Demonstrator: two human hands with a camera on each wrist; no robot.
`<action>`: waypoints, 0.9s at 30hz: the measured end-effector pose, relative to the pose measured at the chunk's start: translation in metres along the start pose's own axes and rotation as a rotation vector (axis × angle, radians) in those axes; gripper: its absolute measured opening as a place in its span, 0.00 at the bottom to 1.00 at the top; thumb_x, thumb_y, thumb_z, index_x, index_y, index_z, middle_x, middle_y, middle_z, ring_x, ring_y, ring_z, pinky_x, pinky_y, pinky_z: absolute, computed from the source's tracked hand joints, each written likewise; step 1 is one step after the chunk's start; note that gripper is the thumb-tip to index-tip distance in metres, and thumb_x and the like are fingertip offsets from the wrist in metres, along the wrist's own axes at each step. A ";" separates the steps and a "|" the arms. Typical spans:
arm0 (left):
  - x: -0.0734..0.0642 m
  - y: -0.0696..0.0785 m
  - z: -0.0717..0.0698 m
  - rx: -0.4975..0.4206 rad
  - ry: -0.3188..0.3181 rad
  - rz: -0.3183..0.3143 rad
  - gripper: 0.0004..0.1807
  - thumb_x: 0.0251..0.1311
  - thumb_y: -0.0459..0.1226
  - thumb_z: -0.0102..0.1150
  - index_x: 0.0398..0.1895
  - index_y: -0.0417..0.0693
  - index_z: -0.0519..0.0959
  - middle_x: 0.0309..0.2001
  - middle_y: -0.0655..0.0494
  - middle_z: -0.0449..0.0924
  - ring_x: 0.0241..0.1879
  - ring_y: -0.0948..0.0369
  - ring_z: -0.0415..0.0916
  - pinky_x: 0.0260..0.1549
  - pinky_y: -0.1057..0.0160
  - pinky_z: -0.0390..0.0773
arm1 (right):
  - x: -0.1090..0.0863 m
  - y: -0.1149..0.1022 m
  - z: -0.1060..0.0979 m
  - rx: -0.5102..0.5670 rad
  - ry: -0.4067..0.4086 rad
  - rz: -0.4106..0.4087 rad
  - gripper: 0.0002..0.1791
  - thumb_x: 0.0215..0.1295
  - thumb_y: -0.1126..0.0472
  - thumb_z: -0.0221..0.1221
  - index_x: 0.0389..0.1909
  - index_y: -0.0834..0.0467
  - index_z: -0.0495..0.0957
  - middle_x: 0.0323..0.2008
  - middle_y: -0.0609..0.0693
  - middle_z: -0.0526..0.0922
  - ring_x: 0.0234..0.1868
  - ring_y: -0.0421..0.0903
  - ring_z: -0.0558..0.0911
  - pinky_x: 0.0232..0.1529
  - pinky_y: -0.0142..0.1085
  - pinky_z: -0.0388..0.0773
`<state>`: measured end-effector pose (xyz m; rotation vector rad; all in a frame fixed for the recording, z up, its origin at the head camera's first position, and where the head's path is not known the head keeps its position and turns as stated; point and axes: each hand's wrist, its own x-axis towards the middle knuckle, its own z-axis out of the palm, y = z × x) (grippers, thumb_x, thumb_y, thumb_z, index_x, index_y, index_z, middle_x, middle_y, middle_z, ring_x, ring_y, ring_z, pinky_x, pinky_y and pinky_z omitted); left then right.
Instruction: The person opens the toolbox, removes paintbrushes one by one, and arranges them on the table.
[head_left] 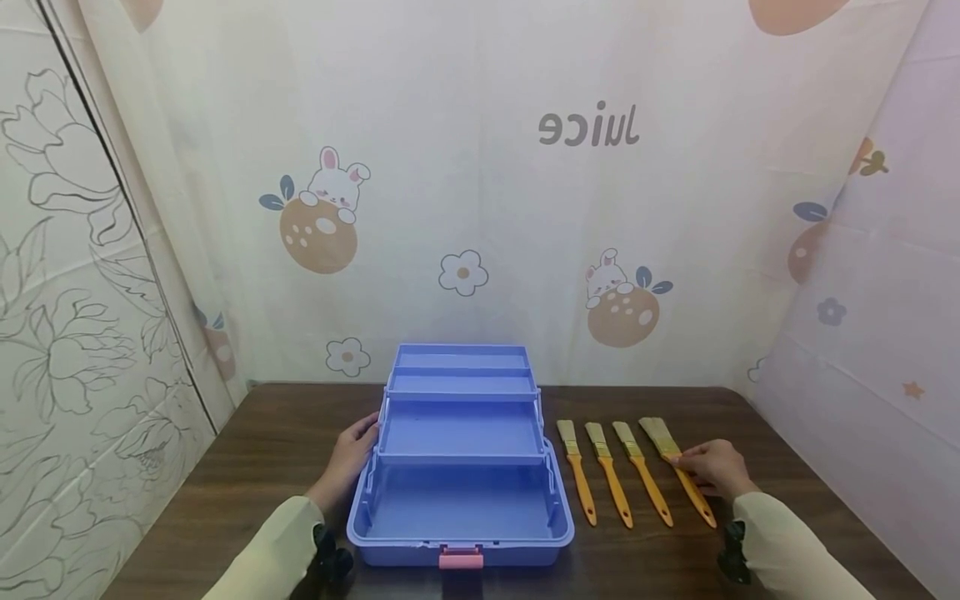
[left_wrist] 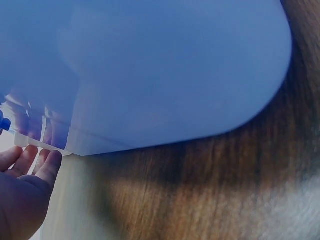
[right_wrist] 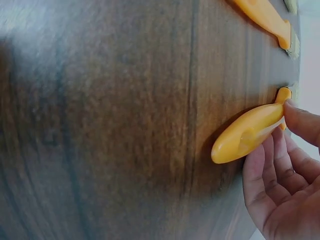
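A blue toolbox (head_left: 461, 500) with raised, stepped trays (head_left: 461, 429) and a pink latch (head_left: 461, 558) stands opened on the table. My left hand (head_left: 351, 458) rests its fingertips against the toolbox's left side, by the trays; in the left wrist view the fingers (left_wrist: 47, 167) reach to the blue wall. To the right of the box, paintbrushes with orange handles and pale bristles lie in a row. At the right end, my right hand (head_left: 716, 468) pinches the widest paintbrush (head_left: 693, 492) near the top of its handle. The right wrist view shows the thumb (right_wrist: 302, 122) over that orange handle (right_wrist: 245, 135).
Three narrower paintbrushes, the left one (head_left: 581, 483), the middle one (head_left: 613, 483) and the right one (head_left: 647, 483), lie between box and right hand. The brown wooden table (head_left: 277, 433) has a patterned curtain (head_left: 480, 192) hanging behind it and cloth on both sides.
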<state>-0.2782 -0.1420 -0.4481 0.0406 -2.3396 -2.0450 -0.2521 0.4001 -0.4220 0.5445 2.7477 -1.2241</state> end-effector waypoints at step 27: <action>-0.010 0.007 -0.018 0.073 -0.066 -0.057 0.24 0.64 0.42 0.41 0.59 0.36 0.63 0.56 0.35 0.64 0.54 0.45 0.65 0.49 0.50 0.67 | -0.008 -0.018 -0.011 -0.024 -0.013 -0.088 0.24 0.59 0.56 0.53 0.45 0.75 0.70 0.36 0.63 0.76 0.30 0.48 0.75 0.26 0.39 0.76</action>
